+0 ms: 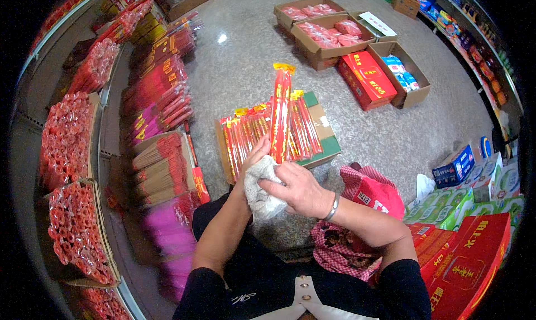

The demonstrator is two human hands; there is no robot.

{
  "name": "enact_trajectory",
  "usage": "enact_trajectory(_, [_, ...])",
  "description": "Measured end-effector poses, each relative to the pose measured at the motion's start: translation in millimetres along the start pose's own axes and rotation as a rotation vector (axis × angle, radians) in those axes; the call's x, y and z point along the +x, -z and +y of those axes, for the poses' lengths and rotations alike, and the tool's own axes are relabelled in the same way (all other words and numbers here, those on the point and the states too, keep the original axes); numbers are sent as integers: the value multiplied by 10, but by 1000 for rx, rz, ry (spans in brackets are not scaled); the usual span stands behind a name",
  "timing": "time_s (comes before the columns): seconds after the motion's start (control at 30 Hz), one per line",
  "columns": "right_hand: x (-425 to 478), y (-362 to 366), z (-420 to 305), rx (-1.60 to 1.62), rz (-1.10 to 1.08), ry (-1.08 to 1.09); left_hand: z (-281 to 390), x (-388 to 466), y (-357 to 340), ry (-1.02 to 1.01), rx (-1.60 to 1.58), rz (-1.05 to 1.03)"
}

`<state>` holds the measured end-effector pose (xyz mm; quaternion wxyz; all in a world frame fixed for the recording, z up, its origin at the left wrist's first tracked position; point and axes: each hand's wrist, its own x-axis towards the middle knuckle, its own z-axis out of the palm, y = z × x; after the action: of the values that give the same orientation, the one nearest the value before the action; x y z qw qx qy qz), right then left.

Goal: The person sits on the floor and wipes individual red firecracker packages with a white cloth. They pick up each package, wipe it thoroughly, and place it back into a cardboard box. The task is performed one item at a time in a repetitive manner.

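A long plastic-wrapped pack of red candles (281, 110) with gold markings and a yellow top stands tilted up before me. My left hand (254, 154) grips it near its lower end, which the hands and cloth hide. In my right hand (300, 191) is a crumpled white cloth (263, 190), bunched against the left palm and the pack's base. A metal bracelet circles my right wrist. Just beyond, an open cardboard box (328, 150) with green patches carries a row of similar red packs (247, 129).
Shelves of wrapped red bundles (67, 131) line the left. Cartons with pink packages (331, 35) and a red carton (367, 80) stand on the floor ahead. A red checked cloth bag (368, 190) lies at my right, near stacked red boxes (465, 265) and green-white packs (439, 207).
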<state>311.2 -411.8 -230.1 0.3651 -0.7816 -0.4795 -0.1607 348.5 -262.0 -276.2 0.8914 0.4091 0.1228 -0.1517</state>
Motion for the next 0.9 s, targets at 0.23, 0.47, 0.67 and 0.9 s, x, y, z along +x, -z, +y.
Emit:
enact_trajectory(0.23, [-54,340,716,-144,354,-512,-64,-283,-258,210,65,-214])
enact_trajectory(0.47, [-125,136,746,104,271,-458,-173,-77,-178,142,16,-102])
enact_trajectory(0.67, [-146,-40,30,28,-92,-78,-33,56,126,80,-62,-190])
enact_trajectory(0.9, [-100,417,832,-104,337,-642,-7,-213,-225,170,197,-333])
